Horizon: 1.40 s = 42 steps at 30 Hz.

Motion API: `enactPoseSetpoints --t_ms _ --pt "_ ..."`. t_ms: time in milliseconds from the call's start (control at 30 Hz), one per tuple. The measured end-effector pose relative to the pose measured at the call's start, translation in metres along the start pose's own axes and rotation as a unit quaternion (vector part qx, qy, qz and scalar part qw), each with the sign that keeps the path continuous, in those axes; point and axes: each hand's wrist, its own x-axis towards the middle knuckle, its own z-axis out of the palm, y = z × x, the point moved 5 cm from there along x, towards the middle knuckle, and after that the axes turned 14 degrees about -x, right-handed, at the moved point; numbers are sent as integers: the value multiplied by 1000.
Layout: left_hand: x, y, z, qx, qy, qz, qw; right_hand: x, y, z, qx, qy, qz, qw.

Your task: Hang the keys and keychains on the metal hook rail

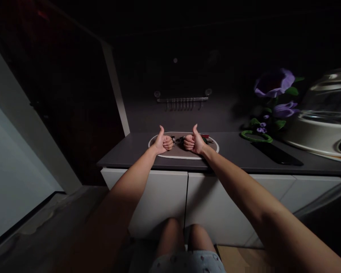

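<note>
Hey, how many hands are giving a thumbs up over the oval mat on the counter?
2. The bare left hand is at the left end of the grey oval mat with a white rim, the bare right hand at its right end, with metal keys between them. None look hidden.

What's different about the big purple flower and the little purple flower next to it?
The big purple flower sits higher up than the little purple flower. The big purple flower is much wider and opens like a cup, while the little purple flower looks narrower and flatter. Both are purple, and both have green leaves close by.
</note>
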Motion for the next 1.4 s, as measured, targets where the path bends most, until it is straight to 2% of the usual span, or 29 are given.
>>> enactPoseSetpoints --t_ms 100,467,567,667,733,833,1000,1100,1200,1300,1400 --pt "1 -2 -5 -14 8 -5 1000 0 2 -1 2 10 -1 1000" --pt "4 3 -2 3 -6 14 1000 2 1 1 6 11 -6 1000" --pt "8 16 1 43 25 56 997 9 -7 1 -13 44 -24 999" --pt "12 38 5 112 61 147 981 19 -19 -3 -52 116 -65 990" --pt "15 53 8 182 82 227 953 27 -26 -8 -77 175 -95 977" --pt "19 67 8 292 123 319 893 38 -32 -15 -92 243 -130 957" --pt "24 65 -7 449 168 374 794 49 -25 -28 -141 318 -163 923" --pt "26 58 -14 568 146 364 724 52 -17 -32 -241 333 -160 898" --pt "28 51 -21 678 93 319 656 52 -15 -30 -386 336 -176 841" --pt "29 48 -28 742 64 277 607 52 -17 -23 -506 324 -198 775" --pt "28 47 -33 779 52 255 570 54 -17 -18 -575 305 -188 735"
